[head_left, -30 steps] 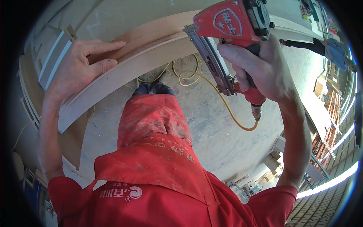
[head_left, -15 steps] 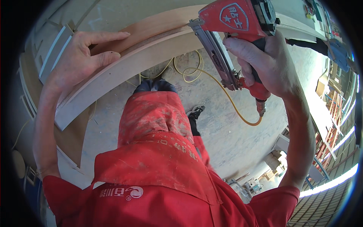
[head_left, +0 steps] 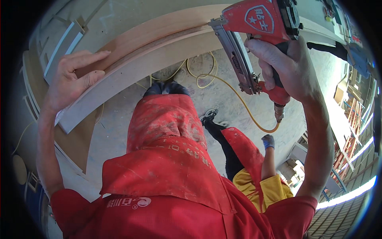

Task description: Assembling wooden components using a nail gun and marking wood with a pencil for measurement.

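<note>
My right hand [head_left: 288, 65] is wrapped round the grip of a red pneumatic nail gun [head_left: 254, 22] with a slanted metal magazine. Its nose meets, or sits just over, the edge of a long wooden board assembly [head_left: 155, 38], a brown strip along a pale board [head_left: 131, 81]. A yellow air hose [head_left: 246, 109] runs from the handle's base. At the left end of the boards is my left hand [head_left: 71, 79], with thumb and fingers stretched apart across the upper edge. Whether the fingers press on the wood I cannot tell.
Behind me to the right, a co-worker in a yellow top [head_left: 274, 191] and red apron stands close by. Hose loops [head_left: 201, 75] lie on the floor. White-edged panels [head_left: 63, 49] are at the left; stacked materials [head_left: 350, 127] stand at the far right.
My left hand has slid left along the boards. The nail gun and my right hand have shifted slightly right in view. The co-worker has come further into view.
</note>
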{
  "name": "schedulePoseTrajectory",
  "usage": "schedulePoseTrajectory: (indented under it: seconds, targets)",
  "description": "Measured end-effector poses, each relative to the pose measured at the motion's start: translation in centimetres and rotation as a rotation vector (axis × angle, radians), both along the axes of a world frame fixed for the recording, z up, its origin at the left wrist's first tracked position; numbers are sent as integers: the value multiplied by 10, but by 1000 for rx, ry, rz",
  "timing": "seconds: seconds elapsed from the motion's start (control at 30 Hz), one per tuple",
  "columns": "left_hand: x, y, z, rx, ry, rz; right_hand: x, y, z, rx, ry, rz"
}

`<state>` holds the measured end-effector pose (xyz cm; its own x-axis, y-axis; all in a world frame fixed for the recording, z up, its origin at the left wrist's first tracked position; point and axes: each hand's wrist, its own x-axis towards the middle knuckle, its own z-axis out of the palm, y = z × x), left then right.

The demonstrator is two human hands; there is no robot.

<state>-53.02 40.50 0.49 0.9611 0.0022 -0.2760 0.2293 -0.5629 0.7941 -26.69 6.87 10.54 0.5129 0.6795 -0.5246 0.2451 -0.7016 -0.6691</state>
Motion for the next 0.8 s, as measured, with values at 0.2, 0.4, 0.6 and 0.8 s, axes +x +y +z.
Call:
schedulePoseTrajectory:
  seconds: [0.2,0.4,0.6,0.8]
  targets:
    - [6,-2,6,-43,41,8,-4,0,2,19,-32,-18]
    - [7,3,22,-11,105,16,-4,0,-2,12,-56,-13]
    - [17,21,22,-9,318,-35,-1,-3,-7,33,98,-134]
    - [22,17,25,-97,364,7,-4,-5,-9,69,82,-84]
